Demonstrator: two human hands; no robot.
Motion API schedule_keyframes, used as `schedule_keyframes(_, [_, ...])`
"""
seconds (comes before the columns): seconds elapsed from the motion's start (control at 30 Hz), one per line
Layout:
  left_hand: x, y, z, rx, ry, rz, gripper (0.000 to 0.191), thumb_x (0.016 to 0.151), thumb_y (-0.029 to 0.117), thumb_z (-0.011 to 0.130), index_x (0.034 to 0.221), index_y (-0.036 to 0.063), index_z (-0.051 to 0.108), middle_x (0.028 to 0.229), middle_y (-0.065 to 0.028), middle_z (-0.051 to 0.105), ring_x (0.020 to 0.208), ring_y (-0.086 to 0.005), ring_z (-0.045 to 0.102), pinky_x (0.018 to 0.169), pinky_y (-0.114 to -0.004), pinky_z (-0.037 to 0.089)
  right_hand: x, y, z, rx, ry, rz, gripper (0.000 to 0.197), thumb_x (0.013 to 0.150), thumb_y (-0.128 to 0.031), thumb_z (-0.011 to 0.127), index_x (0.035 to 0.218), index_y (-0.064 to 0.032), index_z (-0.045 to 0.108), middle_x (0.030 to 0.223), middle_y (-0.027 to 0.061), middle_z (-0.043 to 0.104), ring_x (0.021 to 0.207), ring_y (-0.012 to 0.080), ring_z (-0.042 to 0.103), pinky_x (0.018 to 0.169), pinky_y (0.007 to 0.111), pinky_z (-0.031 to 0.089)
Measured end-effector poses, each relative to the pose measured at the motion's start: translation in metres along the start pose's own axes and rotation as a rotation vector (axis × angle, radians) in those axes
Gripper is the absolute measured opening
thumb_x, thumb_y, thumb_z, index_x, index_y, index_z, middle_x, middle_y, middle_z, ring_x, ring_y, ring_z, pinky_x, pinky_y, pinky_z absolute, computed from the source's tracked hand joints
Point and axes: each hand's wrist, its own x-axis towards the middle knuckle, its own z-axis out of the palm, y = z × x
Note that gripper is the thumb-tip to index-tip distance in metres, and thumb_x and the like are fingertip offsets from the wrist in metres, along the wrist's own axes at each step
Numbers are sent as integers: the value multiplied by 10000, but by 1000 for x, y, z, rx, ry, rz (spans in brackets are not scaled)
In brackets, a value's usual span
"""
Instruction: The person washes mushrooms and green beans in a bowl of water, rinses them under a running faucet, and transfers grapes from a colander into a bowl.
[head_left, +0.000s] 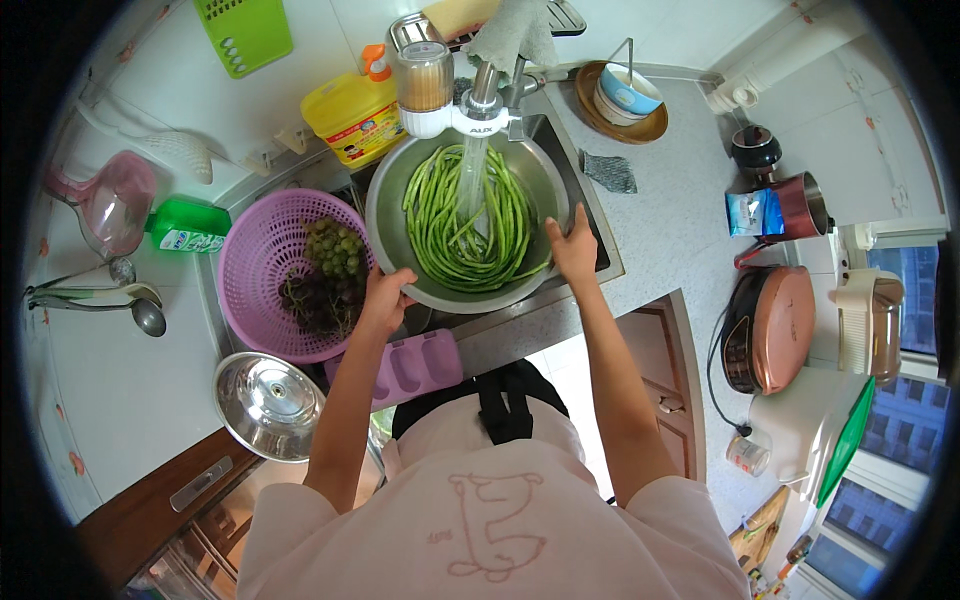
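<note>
A stainless steel bowl (391, 236) sits under the faucet at the sink (536, 296). Coiled green long beans (450, 259) lie in it. Water (471, 180) streams onto them from the white faucet-mounted filter (481, 124), marked AUX. My left hand (386, 300) grips the bowl's lower-left rim, its thumb on top and the other fingers mostly hidden beneath. On the right side, my right hand (576, 247) holds the rim with its thumb inside, while the index finger points up along the outside.
Left of the bowl stands a purple colander (251, 277) with grapes (334, 251). A purple mold tray (424, 367) and a steel lid (270, 405) are nearer me. Stacked bowls (630, 90) and a mesh scrubber (609, 171) sit right; a yellow detergent bottle (352, 116) stands behind.
</note>
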Motion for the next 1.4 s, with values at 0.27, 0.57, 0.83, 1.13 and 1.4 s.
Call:
schedule_keyframes(0.27, [-10,-11,4,23,41,14,464,779,-34,586,1221,36,468,1013,-91,570,830,-220,618,681,-357,550,-8,-12,91,-254,72,-512,577,932,-243,527,1447,-41,364,1452,272,345,1329,430,351,1085,515,303])
schedule_keyframes(0.57, [-12,-15,14,-52,78,7,444,759,-42,589,1185,47,499,961,-74,575,779,-205,614,626,-348,555,19,6,108,-360,-110,-572,631,975,-344,463,1514,-93,252,1596,195,77,1480,330,77,1162,556,83])
schedule_keyframes(0.83, [-11,-13,17,-72,48,-51,497,773,-22,604,1229,104,450,951,-49,543,838,-208,589,705,-375,532,22,-9,101,-572,40,-666,537,977,-290,447,1455,-61,359,1589,126,172,1461,366,149,1147,599,99])
schedule_keyframes(1.13, [0,-26,15,-94,-25,-70,411,765,-60,563,1162,1,480,908,-63,553,788,-201,618,638,-343,548,24,-6,86,-798,-205,-418,540,990,-327,414,1478,-110,335,1610,89,120,1458,312,186,1127,632,104])
schedule_keyframes(1.4, [-13,-18,35,-116,-60,-92,164,790,-11,582,928,47,515,800,-34,525,687,-157,557,609,-313,492,-7,-30,100,-462,-196,-857,596,953,-341,515,1487,-155,328,1558,154,248,1410,335,293,1113,587,227])
